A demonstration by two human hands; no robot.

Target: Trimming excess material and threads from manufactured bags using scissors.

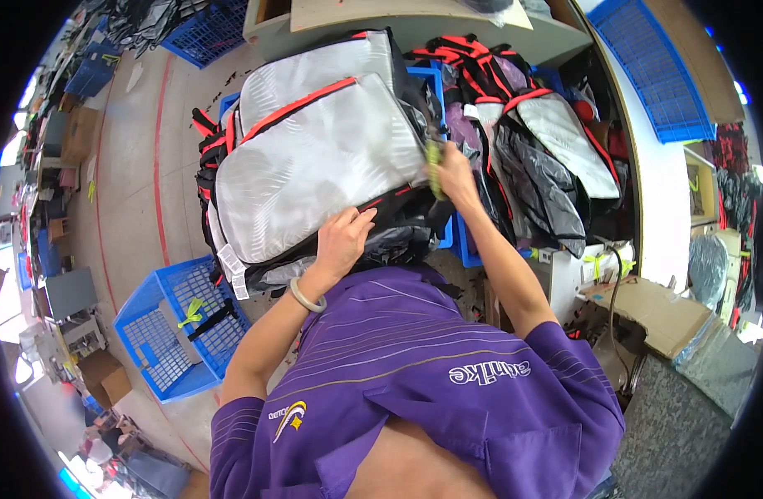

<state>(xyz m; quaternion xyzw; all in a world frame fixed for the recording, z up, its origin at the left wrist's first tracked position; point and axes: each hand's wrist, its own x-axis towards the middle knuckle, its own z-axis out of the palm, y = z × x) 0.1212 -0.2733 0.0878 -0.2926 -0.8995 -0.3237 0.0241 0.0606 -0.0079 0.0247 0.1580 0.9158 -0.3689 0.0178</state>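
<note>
A silver-white patterned bag (pixel 315 158) with black sides and red-orange trim lies in front of me, on top of a similar bag (pixel 315 71). My left hand (pixel 342 243) is at its near edge, fingers bent and closed on the black side by the red trim. At the bag's right end is my right hand (pixel 458 176), its fingers closed round a yellow-green thing (pixel 434 169) that is blurred by motion; its kind cannot be made out. A white label (pixel 232 270) hangs from the bag's near left corner.
More silver, black and red bags (pixel 556 141) are heaped at the right. A blue plastic basket (pixel 169 328) with yellow-green and black straps stands at the lower left. A bench (pixel 431 37) runs along the far side. Cardboard (pixel 656 312) lies at the right.
</note>
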